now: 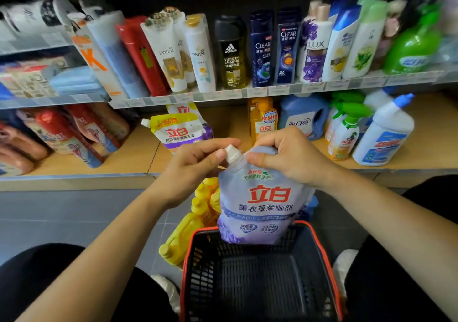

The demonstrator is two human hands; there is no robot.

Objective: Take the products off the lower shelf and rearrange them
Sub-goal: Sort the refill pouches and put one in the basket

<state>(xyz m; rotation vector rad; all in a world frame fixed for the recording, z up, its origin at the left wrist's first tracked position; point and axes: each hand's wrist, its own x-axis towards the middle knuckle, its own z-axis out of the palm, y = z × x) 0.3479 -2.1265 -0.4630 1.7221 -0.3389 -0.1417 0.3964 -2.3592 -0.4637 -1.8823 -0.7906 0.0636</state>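
Over basket (186, 267): softener pouch (262, 205), left hand (198, 170) fingers pinching cap (231, 153), right hand (290, 158) pinching top edge; cap could loosen, spilling.

PANTENE stood on a white tube (169, 56), adidas on a black bottle (231, 54), CLEAR on two navy bottles (262, 49), LUX on a white bottle (313, 49) — 立白 on the lilac pouch (260, 205), perhaps 蓝月亮 on a blue jug (303, 116).

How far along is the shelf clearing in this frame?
Seemingly done: yellow bottles sit on the floor beside the basket, and the lower shelf has a bare stretch. In hand: the left hand and right hand hold a purple pouch above the basket. Left: another pouch, an orange bottle, a blue jug and spray bottles are on that shelf.
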